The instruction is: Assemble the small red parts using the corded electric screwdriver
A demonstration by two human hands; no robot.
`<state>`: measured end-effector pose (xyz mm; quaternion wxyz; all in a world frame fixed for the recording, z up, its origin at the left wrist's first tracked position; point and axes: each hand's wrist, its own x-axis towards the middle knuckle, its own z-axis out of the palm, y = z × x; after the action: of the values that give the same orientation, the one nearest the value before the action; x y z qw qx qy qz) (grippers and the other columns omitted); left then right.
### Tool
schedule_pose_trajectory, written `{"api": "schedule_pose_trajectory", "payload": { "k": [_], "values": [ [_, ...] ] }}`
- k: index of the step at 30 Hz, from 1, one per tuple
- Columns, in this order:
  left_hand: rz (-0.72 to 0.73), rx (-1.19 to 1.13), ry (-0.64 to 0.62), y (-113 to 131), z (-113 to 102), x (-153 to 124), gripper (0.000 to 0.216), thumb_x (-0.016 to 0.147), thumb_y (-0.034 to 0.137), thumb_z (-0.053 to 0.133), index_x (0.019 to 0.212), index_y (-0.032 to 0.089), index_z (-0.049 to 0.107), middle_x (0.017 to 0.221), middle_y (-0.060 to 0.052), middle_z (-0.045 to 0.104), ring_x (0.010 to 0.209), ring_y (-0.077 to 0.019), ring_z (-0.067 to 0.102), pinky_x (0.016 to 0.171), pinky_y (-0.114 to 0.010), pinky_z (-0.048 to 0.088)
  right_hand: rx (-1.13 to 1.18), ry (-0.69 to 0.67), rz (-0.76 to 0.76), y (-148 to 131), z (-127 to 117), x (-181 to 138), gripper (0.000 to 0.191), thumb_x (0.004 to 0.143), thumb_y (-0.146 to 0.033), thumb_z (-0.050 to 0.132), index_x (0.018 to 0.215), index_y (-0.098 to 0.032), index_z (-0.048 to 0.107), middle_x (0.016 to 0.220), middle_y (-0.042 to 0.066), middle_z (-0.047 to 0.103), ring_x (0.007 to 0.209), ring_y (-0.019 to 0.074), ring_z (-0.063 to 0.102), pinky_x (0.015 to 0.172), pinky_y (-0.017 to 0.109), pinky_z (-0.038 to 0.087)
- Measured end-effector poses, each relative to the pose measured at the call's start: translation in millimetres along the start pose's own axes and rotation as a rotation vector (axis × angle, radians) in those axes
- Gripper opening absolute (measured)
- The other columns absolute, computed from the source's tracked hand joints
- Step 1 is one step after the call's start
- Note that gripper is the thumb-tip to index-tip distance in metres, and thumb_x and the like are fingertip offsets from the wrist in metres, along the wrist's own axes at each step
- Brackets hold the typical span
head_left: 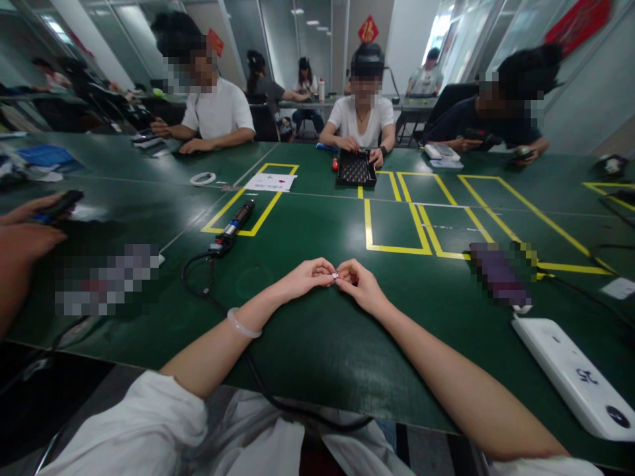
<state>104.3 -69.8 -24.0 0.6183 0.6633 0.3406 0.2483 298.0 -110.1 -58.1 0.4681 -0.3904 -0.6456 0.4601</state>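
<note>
My left hand [307, 276] and my right hand [360, 281] meet fingertip to fingertip over the green table [317, 330]. Both pinch one tiny white and red part [336, 275] between them, too small to name. A pale bangle [243, 325] circles my left wrist. Both forearms rest low over the table's near edge.
An electric screwdriver [237, 223] with a black cable [198, 287] lies to the left on yellow floor-tape lines. A white power strip [575, 375] sits at right. A person opposite handles a black tray [356, 170]. A co-worker's hand [30, 221] holds a dark object at far left.
</note>
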Motion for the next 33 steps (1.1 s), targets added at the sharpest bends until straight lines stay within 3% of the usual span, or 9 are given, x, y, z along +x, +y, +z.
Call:
{"api": "schedule_pose_trajectory", "payload": {
  "k": [14,19,27,33],
  "values": [
    [-0.05,-0.029,0.038,0.7,1.6,0.2,0.032,0.084,0.043,0.062,0.095,0.013,0.059,0.083,-0.003,0.064,0.076,-0.0132,0.062,0.078,-0.03,0.047,0.025,-0.007,-0.004,-4.7,1.1,-0.3,0.021,0.084,-0.033,0.063,0.098,-0.021,0.053,0.084,0.001,0.062,0.071,0.0135,0.058,0.064,0.027,0.046],
    [0.036,0.052,0.059,5.6,4.2,-1.9,0.028,0.079,0.034,0.069,0.095,0.014,0.058,0.086,-0.003,0.063,0.079,-0.0123,0.059,0.076,-0.028,0.045,-0.072,0.005,-0.017,-4.6,0.4,-0.4,0.018,0.084,-0.032,0.062,0.096,-0.021,0.054,0.082,0.0,0.06,0.07,0.013,0.056,0.062,0.026,0.044],
    [0.162,0.243,0.084,5.1,2.4,-3.5,0.017,0.081,0.026,0.064,0.092,0.015,0.058,0.09,-0.003,0.061,0.083,-0.0131,0.059,0.077,-0.027,0.046,-0.108,0.048,0.0,-6.4,0.2,0.1,0.02,0.085,-0.033,0.062,0.097,-0.019,0.059,0.083,0.002,0.063,0.07,0.0134,0.056,0.062,0.027,0.044],
    [0.205,0.374,0.06,14.4,-0.6,-6.7,0.022,0.086,0.035,0.059,0.097,0.016,0.058,0.098,-0.006,0.062,0.09,-0.0162,0.061,0.084,-0.031,0.049,-0.103,0.036,0.019,-6.2,-1.2,0.9,0.018,0.083,-0.033,0.063,0.093,-0.019,0.06,0.079,0.001,0.062,0.067,0.013,0.056,0.06,0.026,0.043]
  ]
}}
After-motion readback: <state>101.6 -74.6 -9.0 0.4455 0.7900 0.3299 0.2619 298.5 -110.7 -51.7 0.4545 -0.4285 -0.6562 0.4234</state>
